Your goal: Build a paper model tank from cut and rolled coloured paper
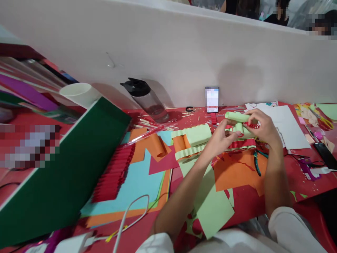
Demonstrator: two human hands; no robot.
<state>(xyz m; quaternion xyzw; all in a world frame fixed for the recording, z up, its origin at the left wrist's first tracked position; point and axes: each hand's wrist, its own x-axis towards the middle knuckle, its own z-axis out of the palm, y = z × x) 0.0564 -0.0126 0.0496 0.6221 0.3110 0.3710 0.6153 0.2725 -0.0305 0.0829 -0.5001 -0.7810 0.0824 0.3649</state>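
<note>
Both hands are close together over a papercraft piece on the right half of the table. My left hand [219, 138] is closed, its thumb and fingers round a light green paper model [239, 129] with a rolled tube [235, 116] along its top. My right hand [264, 128] bends its fingers onto the model's right end, where small red paper bits show. Beneath them lies a red and green pleated strip [240, 144]. Left of my left hand stands another green and orange paper model [195, 137]. The fingertips partly hide the model.
Teal-handled pliers [257, 163] lie on orange paper [237, 172] by my right forearm. A phone [212, 99] leans on the white partition. Further left are a water bottle [147, 100], red paper rolls [114, 175] and a green board [65, 168]. Yellow scissors [325, 123] lie far right.
</note>
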